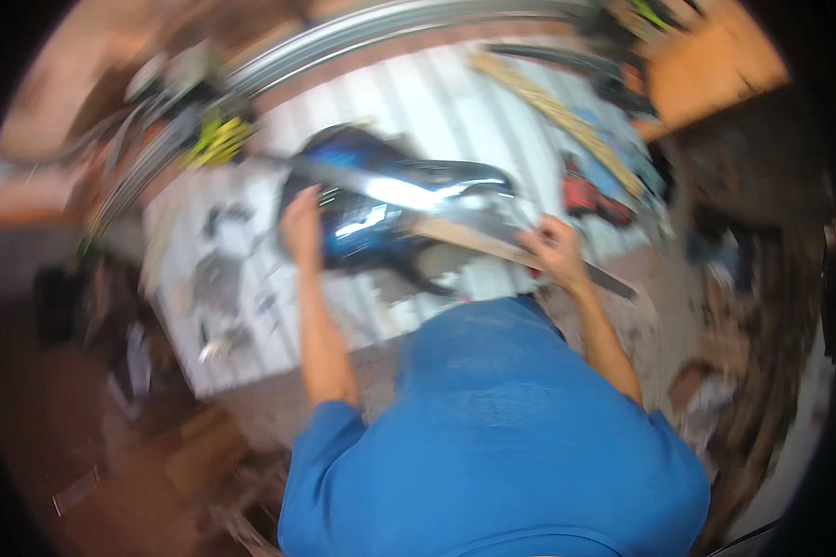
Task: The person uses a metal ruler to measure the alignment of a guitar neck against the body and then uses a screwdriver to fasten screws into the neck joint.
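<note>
A glossy dark blue electric guitar body (351, 243) lies on the white slatted tabletop (455, 107) in front of me. A long shiny metal straightedge (395, 192) runs slantwise across it, from upper left to lower right. Beneath its right part shows a tan wooden strip (478, 239). My right hand (555, 249) is closed, pinching the straightedge near its right end. At the guitar body's left side, my left hand (302, 225) touches or hovers over the edge; motion blur smears its fingers. The picture is blurred overall, so finer details are lost.
A red and black power tool (593, 195) lies to the right, below a long yellowish strip (567, 121). Small blurred dark parts (225, 218) are at the left. Metal rails (381, 28) span the far side, and a yellow-green object (218, 139) sits at the far left corner.
</note>
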The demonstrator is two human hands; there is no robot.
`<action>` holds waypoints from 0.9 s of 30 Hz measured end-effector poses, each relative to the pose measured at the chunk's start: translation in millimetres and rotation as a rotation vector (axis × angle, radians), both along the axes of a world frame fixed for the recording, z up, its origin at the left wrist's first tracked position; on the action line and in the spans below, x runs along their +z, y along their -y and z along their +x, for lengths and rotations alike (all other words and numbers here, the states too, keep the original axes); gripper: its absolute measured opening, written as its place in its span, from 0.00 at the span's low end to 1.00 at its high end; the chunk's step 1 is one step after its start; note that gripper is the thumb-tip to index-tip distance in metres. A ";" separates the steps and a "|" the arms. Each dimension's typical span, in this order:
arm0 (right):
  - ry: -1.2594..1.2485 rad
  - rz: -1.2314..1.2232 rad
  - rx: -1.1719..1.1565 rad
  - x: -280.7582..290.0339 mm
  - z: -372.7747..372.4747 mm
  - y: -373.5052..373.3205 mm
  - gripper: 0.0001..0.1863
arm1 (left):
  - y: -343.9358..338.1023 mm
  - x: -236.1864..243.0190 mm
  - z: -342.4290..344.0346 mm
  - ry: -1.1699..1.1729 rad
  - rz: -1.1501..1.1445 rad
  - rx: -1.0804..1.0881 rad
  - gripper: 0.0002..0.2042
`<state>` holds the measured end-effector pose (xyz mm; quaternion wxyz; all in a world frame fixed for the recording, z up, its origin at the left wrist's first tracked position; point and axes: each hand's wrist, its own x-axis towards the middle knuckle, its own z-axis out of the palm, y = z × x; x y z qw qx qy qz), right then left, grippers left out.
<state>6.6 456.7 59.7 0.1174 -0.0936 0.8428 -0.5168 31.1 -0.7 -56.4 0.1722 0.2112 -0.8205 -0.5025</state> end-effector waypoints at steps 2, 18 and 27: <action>-0.011 0.127 -0.023 -6.7 2.6 0.2 0.18 | -1.7 13.6 5.6 0.100 -0.037 -0.126 0.18; -0.310 0.061 0.019 -66.2 -15.7 37.7 0.20 | 13.7 9.6 -11.7 -0.025 0.230 0.168 0.17; -0.125 -0.012 -0.048 -63.0 -12.8 27.2 0.14 | -7.9 22.6 -13.9 -0.199 0.512 0.270 0.11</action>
